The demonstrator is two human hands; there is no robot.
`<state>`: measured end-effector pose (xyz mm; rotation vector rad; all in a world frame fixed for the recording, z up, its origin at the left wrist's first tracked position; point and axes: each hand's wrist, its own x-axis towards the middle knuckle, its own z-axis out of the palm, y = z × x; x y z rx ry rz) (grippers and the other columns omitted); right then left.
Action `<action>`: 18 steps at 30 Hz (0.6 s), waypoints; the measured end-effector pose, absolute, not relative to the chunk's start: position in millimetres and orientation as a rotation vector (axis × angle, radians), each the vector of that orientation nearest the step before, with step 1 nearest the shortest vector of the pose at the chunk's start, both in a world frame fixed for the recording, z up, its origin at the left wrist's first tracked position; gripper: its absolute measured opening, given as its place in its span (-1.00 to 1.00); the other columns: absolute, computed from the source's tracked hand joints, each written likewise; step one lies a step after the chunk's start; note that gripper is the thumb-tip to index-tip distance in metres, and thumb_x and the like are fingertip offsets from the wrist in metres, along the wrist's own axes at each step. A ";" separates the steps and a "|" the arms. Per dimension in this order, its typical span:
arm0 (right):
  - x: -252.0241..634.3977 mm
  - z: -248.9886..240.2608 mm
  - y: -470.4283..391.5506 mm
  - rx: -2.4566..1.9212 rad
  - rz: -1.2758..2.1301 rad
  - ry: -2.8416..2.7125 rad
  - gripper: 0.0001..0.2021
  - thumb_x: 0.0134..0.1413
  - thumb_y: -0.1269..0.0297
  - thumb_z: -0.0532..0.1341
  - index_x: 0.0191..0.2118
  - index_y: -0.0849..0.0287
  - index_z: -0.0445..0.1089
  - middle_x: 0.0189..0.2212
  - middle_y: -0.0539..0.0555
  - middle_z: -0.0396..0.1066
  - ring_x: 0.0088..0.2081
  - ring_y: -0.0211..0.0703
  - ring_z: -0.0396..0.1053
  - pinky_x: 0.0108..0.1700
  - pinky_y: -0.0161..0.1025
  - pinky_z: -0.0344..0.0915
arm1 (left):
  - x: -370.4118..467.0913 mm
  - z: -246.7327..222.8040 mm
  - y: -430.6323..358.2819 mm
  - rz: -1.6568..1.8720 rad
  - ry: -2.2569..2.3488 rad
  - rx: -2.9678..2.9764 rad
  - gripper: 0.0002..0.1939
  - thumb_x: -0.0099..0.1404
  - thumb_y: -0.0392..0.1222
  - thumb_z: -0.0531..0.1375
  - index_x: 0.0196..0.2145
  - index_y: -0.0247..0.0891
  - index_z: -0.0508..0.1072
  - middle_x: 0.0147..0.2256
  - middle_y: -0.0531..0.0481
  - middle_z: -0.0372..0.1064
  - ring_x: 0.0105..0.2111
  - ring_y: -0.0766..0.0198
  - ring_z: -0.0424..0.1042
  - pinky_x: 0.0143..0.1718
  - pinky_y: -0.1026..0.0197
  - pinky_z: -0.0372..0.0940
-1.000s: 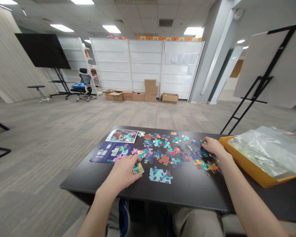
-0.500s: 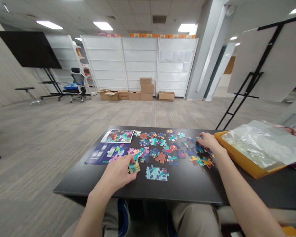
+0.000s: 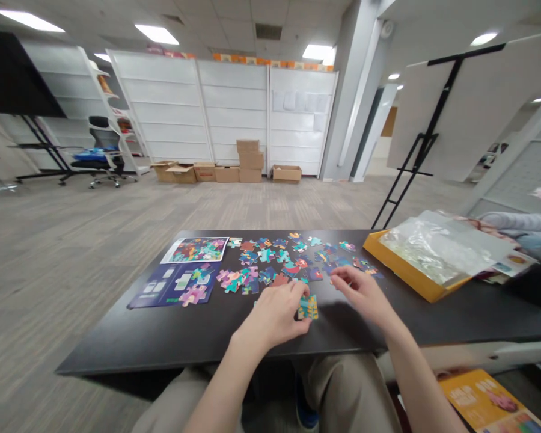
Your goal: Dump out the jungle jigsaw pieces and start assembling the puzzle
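Note:
My left hand (image 3: 277, 313) is closed in a pinch on a teal and yellow jigsaw piece (image 3: 308, 307), low over the near part of the table. It mostly covers the joined teal leaf-patterned pieces lying there. To its right, my right hand (image 3: 360, 294) hovers with curled fingers, thumb close to the forefinger; whatever they may hold is hidden. Loose jigsaw pieces (image 3: 283, 257) spread beyond both hands. A pink and purple cluster of pieces (image 3: 238, 279) lies left of them, near a purple sheet (image 3: 162, 282) with a printed picture (image 3: 193, 249) above it.
On the right of the black table (image 3: 162, 343) stands a yellow box tray (image 3: 406, 270) with clear plastic wrap (image 3: 424, 249). An orange box (image 3: 482, 397) sits below the table edge. Across the floor, cardboard boxes (image 3: 251, 159) line white shelving.
My left hand has carried the teal and yellow piece rightward. My right hand has drawn back from the far right pieces toward it. The view has turned right.

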<state>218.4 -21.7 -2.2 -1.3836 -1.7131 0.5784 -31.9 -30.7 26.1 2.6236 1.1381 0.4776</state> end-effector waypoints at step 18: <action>229.2 -36.0 -64.9 -1.551 0.379 -1.729 -0.73 0.21 0.16 0.19 -0.08 0.19 0.47 -0.52 -0.01 0.45 -0.55 -0.19 0.29 -0.45 -0.26 0.22 | 36.7 8.8 -19.0 0.391 0.915 2.753 -0.60 0.33 -0.04 0.27 0.06 -0.23 0.36 0.00 -0.13 0.50 -0.04 -0.03 0.54 -0.10 0.03 0.43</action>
